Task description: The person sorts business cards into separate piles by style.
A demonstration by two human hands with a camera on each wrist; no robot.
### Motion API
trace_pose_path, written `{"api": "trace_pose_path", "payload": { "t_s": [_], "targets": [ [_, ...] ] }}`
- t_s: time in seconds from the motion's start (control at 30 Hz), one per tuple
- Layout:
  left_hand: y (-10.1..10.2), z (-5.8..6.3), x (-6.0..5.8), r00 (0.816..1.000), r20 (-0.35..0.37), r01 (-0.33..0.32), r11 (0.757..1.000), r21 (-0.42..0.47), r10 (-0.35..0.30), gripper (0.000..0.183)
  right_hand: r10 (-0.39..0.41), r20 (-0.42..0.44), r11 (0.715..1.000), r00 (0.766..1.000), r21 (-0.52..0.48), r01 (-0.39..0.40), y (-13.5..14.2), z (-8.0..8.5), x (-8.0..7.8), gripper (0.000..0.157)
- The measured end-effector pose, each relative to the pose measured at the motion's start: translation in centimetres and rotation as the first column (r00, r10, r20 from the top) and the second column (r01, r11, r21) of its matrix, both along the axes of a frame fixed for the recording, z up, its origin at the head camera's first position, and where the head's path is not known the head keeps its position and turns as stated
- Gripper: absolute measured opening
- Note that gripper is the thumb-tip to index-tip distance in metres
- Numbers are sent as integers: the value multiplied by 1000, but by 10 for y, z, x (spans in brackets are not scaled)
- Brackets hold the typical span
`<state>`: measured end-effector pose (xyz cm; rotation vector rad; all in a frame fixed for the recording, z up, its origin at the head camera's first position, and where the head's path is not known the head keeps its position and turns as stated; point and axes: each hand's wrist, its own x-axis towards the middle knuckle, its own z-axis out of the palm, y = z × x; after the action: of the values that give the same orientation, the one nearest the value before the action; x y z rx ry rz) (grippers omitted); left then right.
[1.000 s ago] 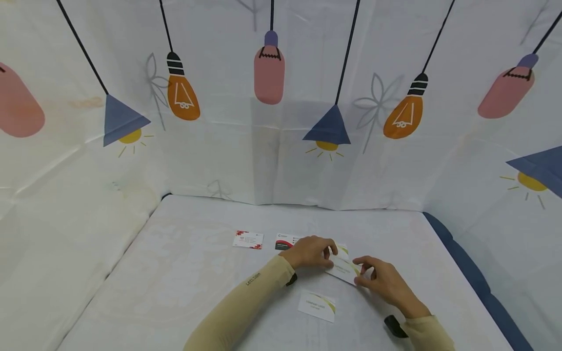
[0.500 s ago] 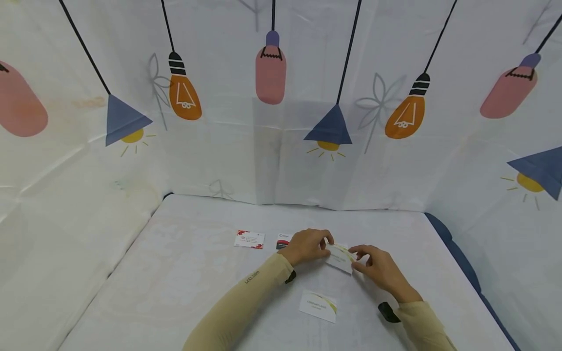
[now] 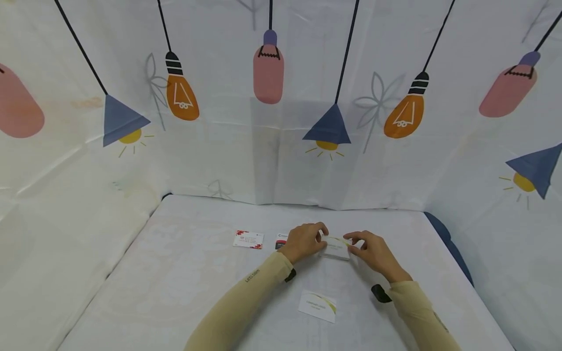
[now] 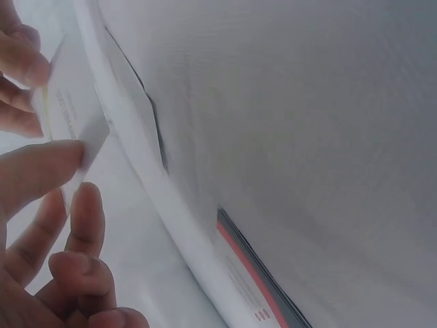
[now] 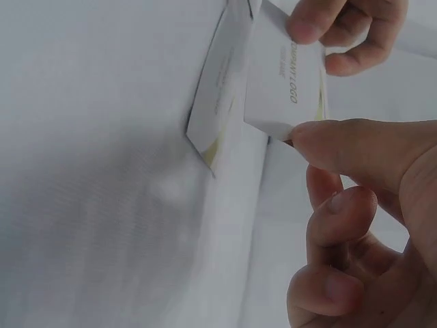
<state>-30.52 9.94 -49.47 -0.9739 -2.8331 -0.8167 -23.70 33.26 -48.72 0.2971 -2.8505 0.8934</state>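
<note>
Both hands hold a small stack of white business cards (image 3: 336, 248) with a yellow-green curve and "COMPANY LOGO" print, tilted just over the table. My left hand (image 3: 303, 242) pinches its left end between thumb and fingers. At its right end, my right hand (image 3: 373, 252) pinches it, the thumb at a corner in the right wrist view. Close by the stack, a matching business card (image 5: 217, 102) lies flat on the table. Nearer to me lies another matching card (image 3: 317, 306). A red, black and white business card (image 3: 281, 241) is partly hidden behind my left hand.
A white business card with red flowers (image 3: 248, 240) lies at the left of the back row. The white-covered table (image 3: 197, 278) ends at a hanging cloth (image 3: 210, 156) printed with lamps. A dark blue edge (image 3: 448, 246) runs along the right side.
Both hands have moved away from me and slightly left with the stack of cards, over where a matching card showed before. The other cards have stayed in place.
</note>
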Motion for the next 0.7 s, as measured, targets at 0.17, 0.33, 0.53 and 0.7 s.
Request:
{"api": "trace_pose_path", "payload": {
  "t_s": [0.17,0.33,0.53,0.7],
  "targets": [
    [2,-2,-2,1000,-3,-9,1000,7,9,22,-8,22,1000,1000,-5,8,1,-1,-6,30],
    [3,-5,-3,1000,19,-24,1000,-4,24,20,-13,65,1000,998,-23,14,0,-6,-11,30],
    [3,-8,-4,998,63,-25,999,-40,27,21,-39,128,999,991,-32,44,-1,-13,-13,29],
    [6,-10,-5,997,78,-16,997,-75,21,22,-60,152,997,986,-39,67,0,-15,-13,29]
  ]
}}
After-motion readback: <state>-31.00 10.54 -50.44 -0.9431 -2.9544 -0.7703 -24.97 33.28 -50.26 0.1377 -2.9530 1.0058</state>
